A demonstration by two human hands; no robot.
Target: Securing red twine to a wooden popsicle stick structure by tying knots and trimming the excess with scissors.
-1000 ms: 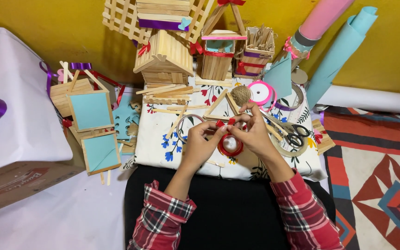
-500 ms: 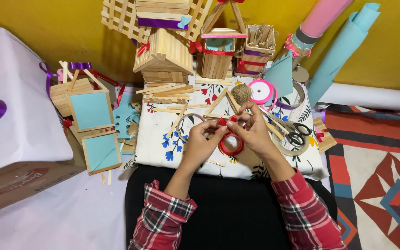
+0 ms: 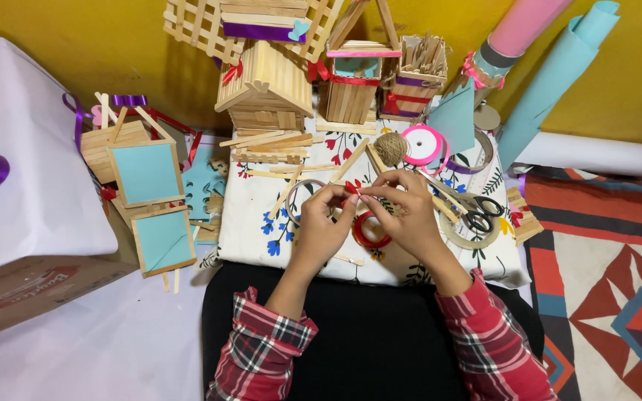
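- Left hand (image 3: 322,232): fingertips pinched together on a small piece of red ribbon (image 3: 353,187), held above the white floral-print cloth (image 3: 254,230).
- Right hand (image 3: 409,212): fingers closed on the same ribbon from the other side; both hands meet at it.
- The ribbon appears folded into a bow, though it is too small to confirm.
- Red ribbon spool (image 3: 369,232): lying on the cloth just below the hands.
- Black-handled scissors (image 3: 477,212): on the cloth, near the right hand.
- Ball of brown twine (image 3: 390,147): beyond the hands, beside a pink ribbon reel (image 3: 421,145).
- Small wooden stick house (image 3: 265,87): at the far edge.
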